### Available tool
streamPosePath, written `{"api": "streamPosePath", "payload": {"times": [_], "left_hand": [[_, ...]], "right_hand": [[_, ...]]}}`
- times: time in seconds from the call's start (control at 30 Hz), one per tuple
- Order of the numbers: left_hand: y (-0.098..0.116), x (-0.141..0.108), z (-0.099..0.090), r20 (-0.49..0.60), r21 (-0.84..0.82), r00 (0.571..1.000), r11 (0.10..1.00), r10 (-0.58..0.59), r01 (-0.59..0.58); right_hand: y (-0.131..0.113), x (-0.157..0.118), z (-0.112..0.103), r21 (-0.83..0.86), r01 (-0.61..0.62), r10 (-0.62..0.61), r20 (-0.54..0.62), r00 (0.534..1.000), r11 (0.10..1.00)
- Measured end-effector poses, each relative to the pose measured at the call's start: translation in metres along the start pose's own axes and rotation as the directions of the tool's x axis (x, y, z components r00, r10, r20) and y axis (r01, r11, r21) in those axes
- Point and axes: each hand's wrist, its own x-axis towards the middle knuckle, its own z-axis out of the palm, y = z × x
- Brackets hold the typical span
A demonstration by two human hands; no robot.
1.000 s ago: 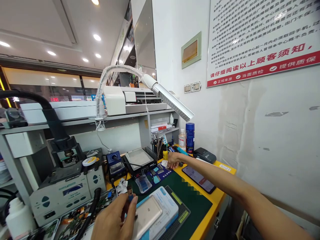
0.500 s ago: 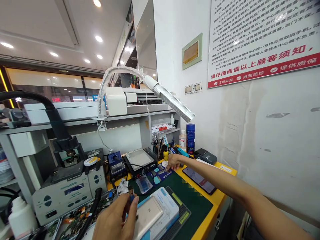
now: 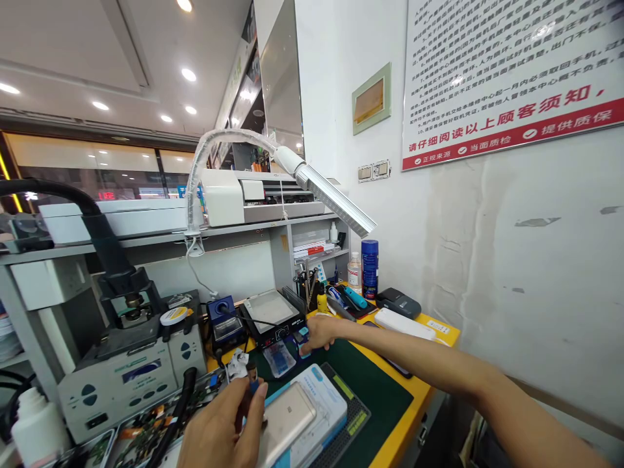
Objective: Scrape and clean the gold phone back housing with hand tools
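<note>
My left hand (image 3: 224,426) is closed at the bottom centre, thumb and fingers pinching a small dark and blue part (image 3: 252,377). Beside it a gold phone (image 3: 287,422) lies on a white and blue box (image 3: 331,396). My right hand (image 3: 319,333) reaches across to the back of the green mat (image 3: 385,390), over small blue items (image 3: 302,335) near the heating plate (image 3: 270,309). Its fingers point down and look bent together; whatever is under them is hidden. A clear plastic packet (image 3: 279,359) lies just left of it.
A soldering station (image 3: 136,377), a blue unit (image 3: 227,322) and trays of circuit boards (image 3: 156,422) fill the left. A blue can (image 3: 369,270), a bottle (image 3: 354,273) and a black case (image 3: 398,303) stand at the back right. A lamp (image 3: 336,198) hangs above.
My right hand has moved left and slightly toward me, from beside the yellow bottle to the small blue items. My left hand keeps its pinch. The view has shifted slightly.
</note>
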Motion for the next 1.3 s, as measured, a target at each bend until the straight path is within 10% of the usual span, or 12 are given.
{"api": "streamPosePath", "payload": {"times": [0.77, 1.1, 1.3], "left_hand": [[0.001, 0.002, -0.001, -0.007, -0.051, 0.999, 0.998, -0.042, 0.042], [0.004, 0.004, -0.004, 0.078, -0.084, 0.988, 0.987, -0.134, 0.140], [0.002, 0.004, -0.002, 0.131, -0.106, 0.980, 0.980, -0.152, 0.166]], "right_hand": [[-0.007, -0.023, -0.011, -0.226, 0.384, -0.413, -0.102, 0.905, 0.895], [-0.057, -0.117, 0.010, 0.117, 0.731, -0.613, -0.467, 0.638, 0.672], [-0.083, -0.107, 0.042, 0.190, 0.809, -0.628, -0.541, 0.559, 0.556]]}}
